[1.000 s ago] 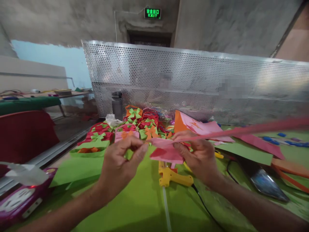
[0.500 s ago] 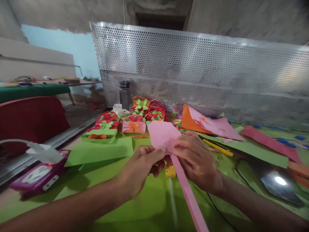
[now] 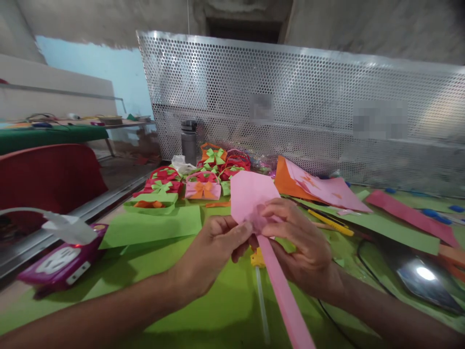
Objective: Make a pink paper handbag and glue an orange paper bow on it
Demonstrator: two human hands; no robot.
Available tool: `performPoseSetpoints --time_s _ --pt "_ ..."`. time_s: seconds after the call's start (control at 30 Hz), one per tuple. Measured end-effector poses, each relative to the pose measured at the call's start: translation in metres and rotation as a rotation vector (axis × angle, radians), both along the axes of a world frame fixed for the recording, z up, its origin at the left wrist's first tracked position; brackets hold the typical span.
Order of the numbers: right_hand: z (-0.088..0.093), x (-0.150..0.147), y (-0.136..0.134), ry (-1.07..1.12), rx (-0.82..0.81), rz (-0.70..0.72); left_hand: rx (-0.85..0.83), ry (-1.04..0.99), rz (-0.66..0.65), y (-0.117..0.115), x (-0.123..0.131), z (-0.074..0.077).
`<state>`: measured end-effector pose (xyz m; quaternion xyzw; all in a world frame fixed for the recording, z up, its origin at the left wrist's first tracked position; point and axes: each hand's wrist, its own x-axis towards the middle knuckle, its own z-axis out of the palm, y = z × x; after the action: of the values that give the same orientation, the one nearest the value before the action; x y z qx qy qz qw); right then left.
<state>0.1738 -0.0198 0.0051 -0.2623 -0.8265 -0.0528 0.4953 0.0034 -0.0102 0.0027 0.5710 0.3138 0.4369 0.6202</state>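
Two hands grasp one pink paper piece (image 3: 249,194) above the tabletop (image 3: 218,310): left hand (image 3: 214,247) and right hand (image 3: 305,247) pinch its neck, broad end pointing away, long strip running back beneath the right hand.

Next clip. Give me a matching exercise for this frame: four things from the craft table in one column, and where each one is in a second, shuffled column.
Things:
1. pink paper
2. grey bottle
3. purple device
4. yellow pencil

Places:
A. standing in front of the perforated panel
B. lying flat, just right of the right hand
C. pinched between the left hand and the right hand
D. at the far left of the view

Pairs: 1-C, 2-A, 3-D, 4-B
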Motion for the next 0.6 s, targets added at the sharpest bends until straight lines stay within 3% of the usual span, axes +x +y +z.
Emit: performPoseSetpoints --time_s 0.27,0.6 --pt "-0.0007 -0.0029 -0.0043 -0.004 -0.005 -0.174 0.058 0.004 -0.016 0.0007 0.0001 0.0001" --pt "-0.0015 -0.0034 -0.0068 0.014 -0.046 -0.264 0.133 0.066 -0.038 -0.0001 0.0002 0.0002"
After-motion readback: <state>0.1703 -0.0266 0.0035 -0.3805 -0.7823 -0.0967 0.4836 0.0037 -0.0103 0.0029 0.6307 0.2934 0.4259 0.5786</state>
